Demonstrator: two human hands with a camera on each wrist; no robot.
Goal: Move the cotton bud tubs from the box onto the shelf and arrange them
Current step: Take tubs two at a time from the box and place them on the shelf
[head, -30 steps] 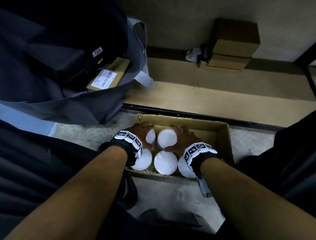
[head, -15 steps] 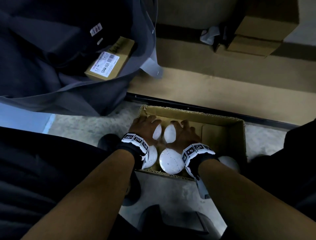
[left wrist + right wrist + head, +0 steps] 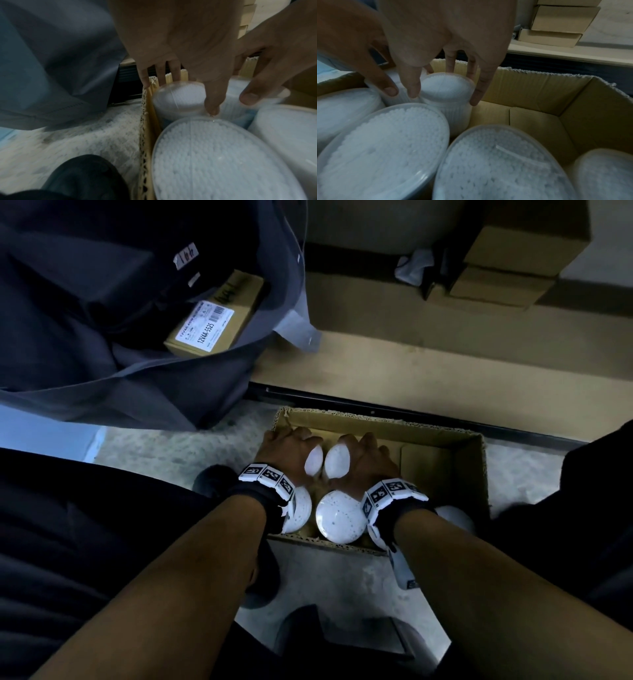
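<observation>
An open cardboard box point(image 3: 442, 440) on the floor holds several round clear tubs of white cotton buds. My left hand point(image 3: 296, 445) grips the back-left tub point(image 3: 180, 96), thumb on its near side, fingers down its far side. Beside it my right hand point(image 3: 364, 450) grips the back-right tub point(image 3: 447, 88) the same way. Both tubs still stand in the box, close together. In front of them are the front tubs point(image 3: 339, 522), partly hidden by my wrists. The right half of the box is bare cardboard point(image 3: 539, 121). The low wooden shelf point(image 3: 445, 371) runs just beyond the box.
Stacked brown cartons point(image 3: 507, 268) sit at the back right of the shelf. A grey fabric bag point(image 3: 102, 354) with a labelled carton point(image 3: 212, 320) inside overhangs the shelf's left end. A black rail point(image 3: 376, 405) edges the shelf. My dark shoe point(image 3: 212, 481) is left of the box.
Both hands have slid forward over the two back tubs, and their fingers have gone down around the tubs' sides. The view has shifted slightly left.
</observation>
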